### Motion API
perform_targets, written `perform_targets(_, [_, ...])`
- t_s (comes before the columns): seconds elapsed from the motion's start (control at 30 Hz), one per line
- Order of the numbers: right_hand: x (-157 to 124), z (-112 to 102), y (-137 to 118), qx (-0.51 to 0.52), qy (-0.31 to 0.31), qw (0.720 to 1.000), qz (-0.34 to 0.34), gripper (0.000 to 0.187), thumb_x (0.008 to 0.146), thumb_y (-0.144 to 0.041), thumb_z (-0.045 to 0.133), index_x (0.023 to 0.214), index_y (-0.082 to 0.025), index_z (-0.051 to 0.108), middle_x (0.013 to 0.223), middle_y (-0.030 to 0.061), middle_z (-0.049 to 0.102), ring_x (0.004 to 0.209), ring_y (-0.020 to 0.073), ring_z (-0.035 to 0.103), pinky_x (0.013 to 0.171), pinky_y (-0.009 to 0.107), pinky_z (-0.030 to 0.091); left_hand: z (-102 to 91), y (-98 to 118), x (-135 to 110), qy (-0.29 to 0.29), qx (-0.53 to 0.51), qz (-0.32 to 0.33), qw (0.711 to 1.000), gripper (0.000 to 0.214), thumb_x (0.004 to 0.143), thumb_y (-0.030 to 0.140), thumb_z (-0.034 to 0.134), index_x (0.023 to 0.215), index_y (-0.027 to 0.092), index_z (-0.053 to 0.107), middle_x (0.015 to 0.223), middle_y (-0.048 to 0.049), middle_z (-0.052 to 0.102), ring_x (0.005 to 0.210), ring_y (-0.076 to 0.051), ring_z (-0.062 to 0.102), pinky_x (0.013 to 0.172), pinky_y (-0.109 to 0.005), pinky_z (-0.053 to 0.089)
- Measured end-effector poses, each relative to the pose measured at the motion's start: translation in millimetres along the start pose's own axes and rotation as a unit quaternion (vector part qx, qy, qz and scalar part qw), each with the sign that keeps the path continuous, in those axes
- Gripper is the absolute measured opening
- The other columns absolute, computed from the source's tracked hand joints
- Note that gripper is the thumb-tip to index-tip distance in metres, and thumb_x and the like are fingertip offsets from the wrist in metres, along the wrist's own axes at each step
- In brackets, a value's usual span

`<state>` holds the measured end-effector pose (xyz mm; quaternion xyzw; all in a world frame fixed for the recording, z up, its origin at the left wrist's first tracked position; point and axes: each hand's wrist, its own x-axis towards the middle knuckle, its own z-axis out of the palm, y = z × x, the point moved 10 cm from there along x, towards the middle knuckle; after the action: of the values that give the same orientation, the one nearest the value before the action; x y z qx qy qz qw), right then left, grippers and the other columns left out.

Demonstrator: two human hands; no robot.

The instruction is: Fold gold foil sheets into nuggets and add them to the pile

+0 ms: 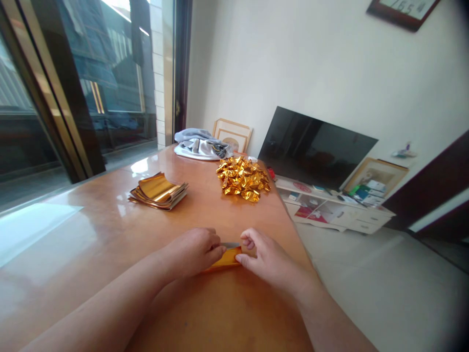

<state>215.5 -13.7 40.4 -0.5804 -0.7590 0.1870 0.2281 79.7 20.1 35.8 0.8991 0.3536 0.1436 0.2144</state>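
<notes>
Presently, the left hand (200,250) and right hand (258,254) pinch opposite ends of the gold paper (226,258) over the tabletop (200,208), nearer than the paper stack (159,191), where light, even pressure should keep its edges straight.

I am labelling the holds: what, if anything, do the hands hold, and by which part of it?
The left hand holds a gold foil sheet by its left end; the right hand touches its right end, grip unclear.
</notes>
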Motion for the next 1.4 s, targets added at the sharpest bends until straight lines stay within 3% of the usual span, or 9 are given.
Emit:
perform_targets(0.07, [-6.1, -15.6, -17.2, -0.063, 0.072, 0.995, -0.036, 0.022, 0.084, -0.025, 0.07, 0.103, -0.02, 0.059, 0.103, 0.0057, 0.066, 0.098, 0.0217, 0.061, 0.085, 0.033, 0.047, 2.3, -2.1, 0.6, 0.002, 0.002, 0.002, 1.0, 0.036, 0.095, 0.043, 0.049, 0.075, 0.021, 0.069, 0.077, -0.0043, 0.065, 0.067, -0.016, 0.056, 0.061, -0.026, 0.037])
perform_targets(0.1, [-9.7, -17.0, -28.2, -0.081, 0.079, 0.992, -0.06, 0.015, 0.087, -0.023, 0.066, 0.101, -0.02, 0.06, 0.102, 0.0061, 0.065, 0.098, 0.0217, 0.06, 0.086, 0.033, 0.047, 3.1, -3.4, 0.7, 0.002, 0.002, 0.001, 1.0, 0.035, 0.094, 0.043, 0.05, 0.075, 0.021, 0.069, 0.077, -0.0041, 0.065, 0.066, -0.016, 0.056, 0.061, -0.026, 0.037])
perform_targets(0.2, [-20.7, -0.7, -56.1, -0.117, 0.018, 0.986, -0.115, 0.011, 0.094, -0.021, 0.055, 0.098, -0.021, 0.065, 0.098, 0.0061, 0.066, 0.095, 0.0213, 0.059, 0.088, 0.034, 0.046, 4.6, -6.0, 1.2, 0.003, 0.0, -0.004, 1.0, 0.033, 0.094, 0.041, 0.051, 0.074, 0.02, 0.068, 0.078, -0.004, 0.064, 0.066, -0.016, 0.056, 0.06, -0.026, 0.037])
perform_targets(0.3, [-31.4, 22.5, -66.0, -0.138, -0.052, 0.981, -0.123, 0.02, 0.092, -0.028, 0.062, 0.11, -0.022, 0.067, 0.109, 0.0071, 0.067, 0.104, 0.0245, 0.059, 0.097, 0.038, 0.046, 4.6, -6.6, 2.4, 0.003, 0.0, -0.007, 1.0, 0.032, 0.093, 0.04, 0.052, 0.074, 0.019, 0.067, 0.078, -0.0041, 0.064, 0.067, -0.016, 0.057, 0.061, -0.025, 0.038])
perform_targets(0.47, [-39.6, 38.5, -59.4, -0.167, -0.075, 0.979, -0.086, 0.047, 0.088, -0.034, 0.068, 0.133, -0.023, 0.058, 0.126, 0.0092, 0.064, 0.112, 0.0291, 0.057, 0.104, 0.045, 0.044, 2.9, -2.7, 3.0, -0.01, -0.011, -0.005, 1.0, 0.027, 0.091, 0.032, 0.052, 0.072, 0.019, 0.066, 0.079, -0.0046, 0.064, 0.068, -0.016, 0.057, 0.062, -0.025, 0.039])
perform_targets(0.6, [-42.5, 40.6, -56.5, -0.171, -0.075, 0.979, -0.083, 0.05, 0.089, -0.038, 0.066, 0.136, -0.024, 0.055, 0.129, 0.0096, 0.063, 0.114, 0.0308, 0.056, 0.104, 0.048, 0.044, 2.0, -6.9, 0.7, -0.012, -0.021, -0.032, 0.999, 0.013, 0.082, 0.021, 0.054, 0.079, 0.02, 0.067, 0.084, -0.0042, 0.067, 0.072, -0.017, 0.059, 0.063, -0.025, 0.04])
perform_targets(0.7, [-42.8, 41.7, -54.4, -0.183, -0.077, 0.977, -0.08, 0.055, 0.089, -0.04, 0.066, 0.14, -0.022, 0.053, 0.132, 0.0127, 0.061, 0.116, 0.0336, 0.055, 0.102, 0.05, 0.045, 2.7, -13.5, -0.7, -0.006, -0.024, -0.058, 0.998, 0.015, 0.077, 0.018, 0.055, 0.085, 0.021, 0.067, 0.086, -0.0034, 0.068, 0.072, -0.017, 0.059, 0.062, -0.025, 0.039])
perform_targets(0.9, [-39.8, 43.8, -52.3, -0.187, -0.104, 0.974, -0.069, 0.06, 0.086, -0.045, 0.069, 0.139, -0.021, 0.056, 0.134, 0.0161, 0.06, 0.117, 0.0366, 0.056, 0.099, 0.053, 0.046, 5.1, -13.9, 0.5, -0.014, -0.024, -0.057, 0.998, 0.011, 0.078, 0.019, 0.055, 0.082, 0.021, 0.064, 0.086, -0.0036, 0.066, 0.073, -0.018, 0.058, 0.062, -0.025, 0.039])
perform_targets(1.4, [-38.0, 45.0, -42.6, -0.182, -0.086, 0.978, -0.06, 0.062, 0.084, -0.049, 0.072, 0.136, -0.017, 0.06, 0.136, 0.017, 0.061, 0.116, 0.0369, 0.057, 0.098, 0.05, 0.046, 9.4, -19.1, 1.2, -0.022, -0.033, -0.064, 0.997, 0.011, 0.081, 0.019, 0.053, 0.081, 0.022, 0.064, 0.087, -0.0031, 0.064, 0.075, -0.017, 0.058, 0.064, -0.025, 0.041])
